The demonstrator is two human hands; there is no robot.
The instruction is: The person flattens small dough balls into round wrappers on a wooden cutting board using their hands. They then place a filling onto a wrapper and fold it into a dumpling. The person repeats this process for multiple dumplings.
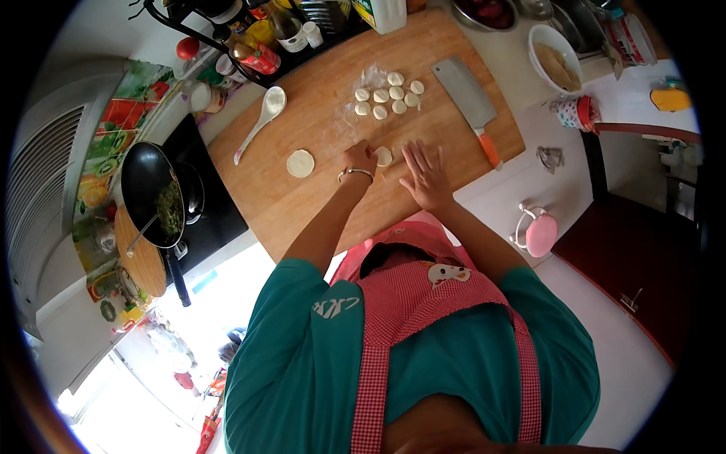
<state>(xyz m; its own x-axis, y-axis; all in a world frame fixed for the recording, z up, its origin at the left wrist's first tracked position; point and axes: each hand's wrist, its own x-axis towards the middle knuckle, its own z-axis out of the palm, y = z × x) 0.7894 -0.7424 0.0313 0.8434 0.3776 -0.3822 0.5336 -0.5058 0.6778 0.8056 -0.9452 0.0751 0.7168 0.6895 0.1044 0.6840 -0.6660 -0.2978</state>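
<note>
My left hand [359,159], with a bangle at its wrist, is curled at the left edge of a small flattened dough disc [384,156]; whether its fingers grip the dough cannot be seen. To the disc's right, my right hand [424,173] is palm down with its fingers apart, low over the wooden board [266,198]. A larger, thin dough round [300,163] lies on the board, left of my left hand. Several small dough pieces [396,92] sit grouped on floured wood beyond both hands. A cleaver [465,91] with an orange handle lies to their right.
A white spoon [266,116] holding white powder lies at the board's left. A black pan [148,187] with green food stands over the hob. Bottles [286,28] line the far edge. A white bowl [554,59] stands beyond the cleaver; a pink-lidded container [540,234] is at right.
</note>
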